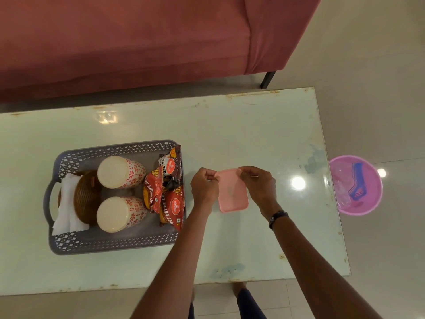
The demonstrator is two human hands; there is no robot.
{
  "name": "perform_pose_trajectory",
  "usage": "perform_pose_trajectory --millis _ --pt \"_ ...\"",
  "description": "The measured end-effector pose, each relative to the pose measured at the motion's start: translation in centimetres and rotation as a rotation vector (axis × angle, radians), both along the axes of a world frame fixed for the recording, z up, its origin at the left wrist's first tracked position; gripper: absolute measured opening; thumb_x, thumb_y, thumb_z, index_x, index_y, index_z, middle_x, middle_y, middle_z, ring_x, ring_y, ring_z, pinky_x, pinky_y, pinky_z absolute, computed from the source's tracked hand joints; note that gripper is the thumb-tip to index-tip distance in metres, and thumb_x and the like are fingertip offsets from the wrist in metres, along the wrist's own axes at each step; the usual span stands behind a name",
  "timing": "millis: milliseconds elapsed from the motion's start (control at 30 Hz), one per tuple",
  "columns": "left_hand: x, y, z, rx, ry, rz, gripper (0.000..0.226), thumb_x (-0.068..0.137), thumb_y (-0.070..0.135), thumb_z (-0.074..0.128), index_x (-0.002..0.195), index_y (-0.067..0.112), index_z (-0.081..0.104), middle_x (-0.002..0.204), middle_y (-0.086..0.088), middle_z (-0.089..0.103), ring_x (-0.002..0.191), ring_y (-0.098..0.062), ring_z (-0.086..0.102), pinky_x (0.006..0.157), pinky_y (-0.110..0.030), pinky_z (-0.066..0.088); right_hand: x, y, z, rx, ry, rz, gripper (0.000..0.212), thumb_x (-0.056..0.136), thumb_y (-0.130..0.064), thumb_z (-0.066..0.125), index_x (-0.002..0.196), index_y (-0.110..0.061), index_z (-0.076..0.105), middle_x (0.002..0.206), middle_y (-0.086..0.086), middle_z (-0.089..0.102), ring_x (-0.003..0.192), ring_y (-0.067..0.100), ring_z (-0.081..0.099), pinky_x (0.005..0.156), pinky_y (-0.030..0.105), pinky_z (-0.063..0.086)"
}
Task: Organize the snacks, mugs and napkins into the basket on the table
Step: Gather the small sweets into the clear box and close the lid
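A grey lattice basket stands on the left half of the glass table. Inside lie two white mugs with red flowers on their sides, a brown woven holder with white napkins at the left end, and red and brown snack packets along the right wall. Just right of the basket, my left hand and my right hand pinch the two far corners of a flat pink plastic lid, which is held over the table.
A red sofa runs behind the table, its dark leg near the far right corner. A pink tub with blue plastic items sits on the floor past the right edge. My feet show under the near edge.
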State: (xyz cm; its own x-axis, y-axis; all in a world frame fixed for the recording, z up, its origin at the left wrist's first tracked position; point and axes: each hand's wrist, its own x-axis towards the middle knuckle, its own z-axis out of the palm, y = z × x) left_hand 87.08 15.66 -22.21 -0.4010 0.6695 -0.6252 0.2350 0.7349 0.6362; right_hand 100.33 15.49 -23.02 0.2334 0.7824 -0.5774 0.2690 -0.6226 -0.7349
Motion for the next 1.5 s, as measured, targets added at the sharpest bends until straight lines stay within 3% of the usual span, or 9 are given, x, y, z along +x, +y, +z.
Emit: perform_pose_trajectory --millis 200,367,500,667,733,1067,1267,1367,1500 --pt "0.7 -1.1 0.3 0.117 0.227 -0.184 0.023 0.087 0.001 0.056 0.11 0.007 0.057 0.116 -0.012 0.057 0.106 -0.026 0.057 0.081 -0.032 0.048 0.7 -4.9 -0.1 0.008 -0.016 0.085 0.036 0.087 -0.013 0.066 0.123 -0.015 0.061 0.1 0.009 0.066 0.086 0.02 0.064 0.084 0.033 0.056" --pt "2.0 -7.1 0.7 0.35 0.487 -0.595 0.054 0.086 -0.003 0.056 0.136 0.01 0.042 0.144 -0.008 0.043 0.135 -0.025 0.039 0.097 -0.036 0.049 -0.9 -4.0 -0.5 0.11 -0.054 0.115 0.04 0.086 -0.009 0.065 0.124 -0.02 0.06 0.095 0.008 0.066 0.08 0.018 0.064 0.073 0.009 0.052" --pt "1.4 -9.8 -0.4 0.285 0.614 -0.76 0.066 0.068 0.005 0.079 0.129 0.005 0.053 0.134 -0.013 0.057 0.124 -0.027 0.053 0.094 -0.031 0.041 -3.5 -2.9 -0.7 0.163 -0.05 0.186 0.042 0.087 -0.007 0.062 0.127 -0.02 0.057 0.1 0.012 0.066 0.082 0.018 0.063 0.082 0.026 0.054" --pt "0.7 -9.3 -0.3 0.075 0.706 -0.79 0.071 0.067 0.016 0.082 0.129 0.0 0.051 0.135 -0.021 0.054 0.125 -0.033 0.052 0.094 -0.041 0.049 -6.2 -3.3 -0.7 0.137 -0.047 0.249 0.043 0.092 -0.012 0.057 0.134 -0.02 0.051 0.11 0.01 0.062 0.088 0.012 0.058 0.084 0.02 0.048" --pt "0.2 -9.5 -0.5 0.086 0.701 -0.795 0.072 0.069 0.012 0.08 0.132 -0.002 0.047 0.138 -0.022 0.049 0.128 -0.034 0.047 0.102 -0.041 0.04 -6.7 -3.4 -0.7 0.136 -0.059 0.245 0.043 0.092 -0.013 0.056 0.135 -0.021 0.051 0.111 0.01 0.062 0.089 0.012 0.058 0.084 0.021 0.047" --pt "-0.1 -9.6 -0.7 0.074 0.839 -0.862 0.074 0.052 0.02 0.089 0.118 0.001 0.062 0.124 -0.017 0.063 0.114 -0.029 0.061 0.094 -0.034 0.036 -6.4 -3.3 -1.1 0.115 -0.079 0.317 0.044 0.094 -0.012 0.054 0.137 -0.021 0.047 0.111 0.01 0.06 0.091 0.011 0.054 0.084 0.016 0.042" --pt "-0.1 -9.3 -0.3 0.074 0.764 -0.829 0.078 0.047 0.019 0.092 0.118 0.001 0.062 0.122 -0.018 0.064 0.112 -0.03 0.062 0.081 -0.034 0.054 -6.5 -4.3 -0.3 0.096 -0.022 0.251 0.037 0.095 -0.007 0.049 0.132 -0.012 0.053 0.118 0.011 0.061 0.095 0.013 0.056 0.088 0.017 0.044" --pt "0.0 -9.0 0.2 0.085 0.712 -0.765 0.075 0.057 0.016 0.088 0.123 -0.001 0.057 0.13 -0.02 0.057 0.118 -0.033 0.057 0.082 -0.036 0.055 -6.4 -5.0 0.0 0.07 0.036 0.194 0.037 0.096 -0.007 0.049 0.132 -0.01 0.052 0.121 0.012 0.062 0.104 0.021 0.06 0.093 0.025 0.046" --pt "-0.2 -9.1 1.3 0.108 0.622 -0.783 0.06 0.093 0.015 0.052 0.144 0.003 0.023 0.156 -0.017 0.02 0.144 -0.03 0.019 0.108 -0.038 0.038 -6.0 -7.4 -0.1 -0.006 0.09 0.119 0.037 0.098 -0.013 0.045 0.134 -0.014 0.048 0.121 0.01 0.063 0.108 0.023 0.061 0.097 0.037 0.051"
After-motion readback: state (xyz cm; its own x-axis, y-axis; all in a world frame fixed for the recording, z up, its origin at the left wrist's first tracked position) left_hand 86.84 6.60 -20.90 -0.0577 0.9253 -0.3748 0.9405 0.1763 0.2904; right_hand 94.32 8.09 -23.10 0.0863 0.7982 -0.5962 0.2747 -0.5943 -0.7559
